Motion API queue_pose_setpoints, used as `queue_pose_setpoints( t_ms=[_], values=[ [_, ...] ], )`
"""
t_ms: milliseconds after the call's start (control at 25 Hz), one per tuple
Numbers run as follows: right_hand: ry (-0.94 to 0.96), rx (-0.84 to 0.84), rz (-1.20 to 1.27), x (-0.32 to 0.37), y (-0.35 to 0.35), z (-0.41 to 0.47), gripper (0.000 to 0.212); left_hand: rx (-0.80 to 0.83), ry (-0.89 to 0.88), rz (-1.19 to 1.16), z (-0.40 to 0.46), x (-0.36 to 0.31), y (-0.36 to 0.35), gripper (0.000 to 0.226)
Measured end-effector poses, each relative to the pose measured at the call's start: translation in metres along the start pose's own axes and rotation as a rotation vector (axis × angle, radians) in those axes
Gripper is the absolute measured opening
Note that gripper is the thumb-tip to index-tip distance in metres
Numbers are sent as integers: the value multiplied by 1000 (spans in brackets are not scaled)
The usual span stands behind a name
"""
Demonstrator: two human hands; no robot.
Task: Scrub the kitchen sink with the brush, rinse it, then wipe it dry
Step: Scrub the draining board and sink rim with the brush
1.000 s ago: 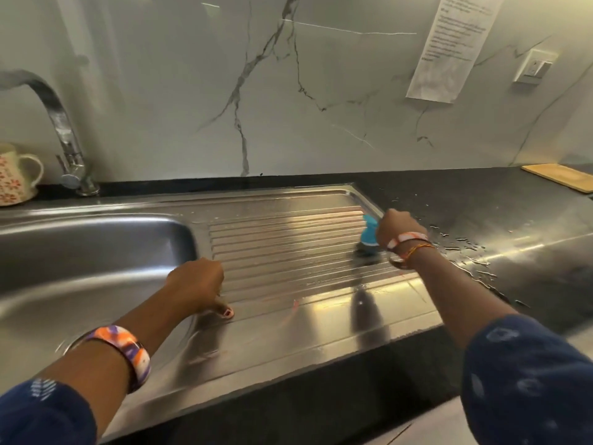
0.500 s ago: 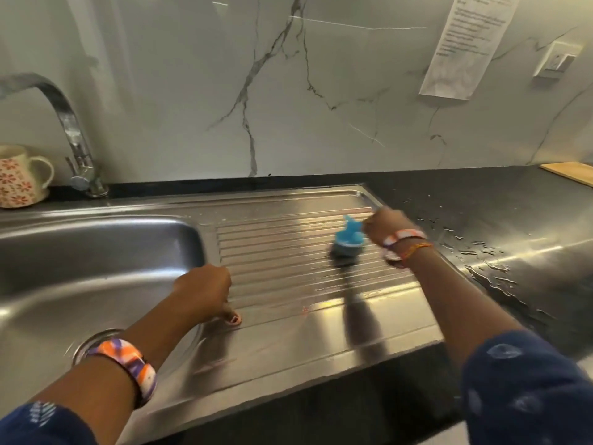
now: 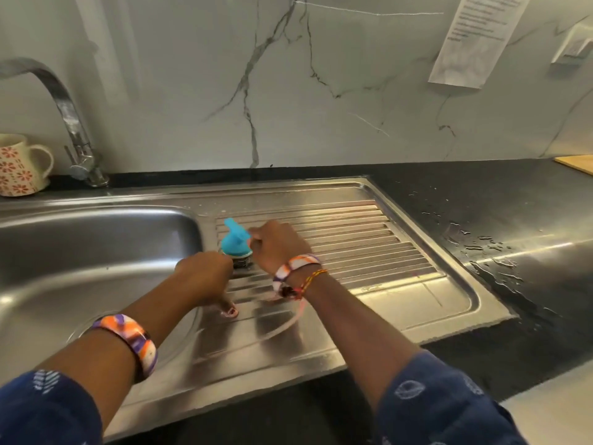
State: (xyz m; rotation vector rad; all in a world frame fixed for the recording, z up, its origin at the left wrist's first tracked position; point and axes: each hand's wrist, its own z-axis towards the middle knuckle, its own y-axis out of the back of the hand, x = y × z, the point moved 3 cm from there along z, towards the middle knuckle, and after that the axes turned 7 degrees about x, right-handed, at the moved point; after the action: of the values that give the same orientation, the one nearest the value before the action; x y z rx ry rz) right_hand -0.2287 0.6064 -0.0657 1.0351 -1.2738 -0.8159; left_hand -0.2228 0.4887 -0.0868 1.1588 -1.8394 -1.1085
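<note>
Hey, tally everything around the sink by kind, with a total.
Brush: 1
Mug: 1
Tap: 1
Wooden board: 1
Paper notice: 1
Wall switch: 1
Total: 6

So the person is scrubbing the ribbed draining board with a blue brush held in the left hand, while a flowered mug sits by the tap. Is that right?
Not quite: the head view shows the blue brush held in the right hand, not the left. The left hand rests on the ribbed draining board beside it. The flowered mug does sit by the tap.
</note>
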Motion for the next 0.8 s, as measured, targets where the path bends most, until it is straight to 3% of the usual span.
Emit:
queue_pose_setpoints(
  t_ms=[120, 240, 320, 440, 520, 600, 720, 800],
  values=[
    [-80, 26, 86, -34, 16, 14, 33, -19, -2, -23, -2, 2, -3, 43],
    [-339, -48, 63, -119, 63, -3, 32, -44, -12, -32, -6, 5, -6, 54],
    [-581, -107, 25, -170, 99, -23, 34, -54, -15, -63, -7, 7, -8, 50],
    [-726, -146, 53, -188, 118, -35, 34, -42, -25, -89, -7, 8, -9, 47],
    [-617, -133, 39, -159, 102, -25, 31, -20, -28, -58, -7, 5, -6, 51],
    [-368, -82, 10, -103, 71, -12, 29, 7, -28, -28, -5, 2, -3, 45],
    [-55, 111, 63, -6, 24, -2, 29, 47, -30, -17, -5, 1, -1, 42],
    [33, 184, 78, 26, 8, 3, 31, 34, -21, -43, -6, 1, -2, 51]
  ],
)
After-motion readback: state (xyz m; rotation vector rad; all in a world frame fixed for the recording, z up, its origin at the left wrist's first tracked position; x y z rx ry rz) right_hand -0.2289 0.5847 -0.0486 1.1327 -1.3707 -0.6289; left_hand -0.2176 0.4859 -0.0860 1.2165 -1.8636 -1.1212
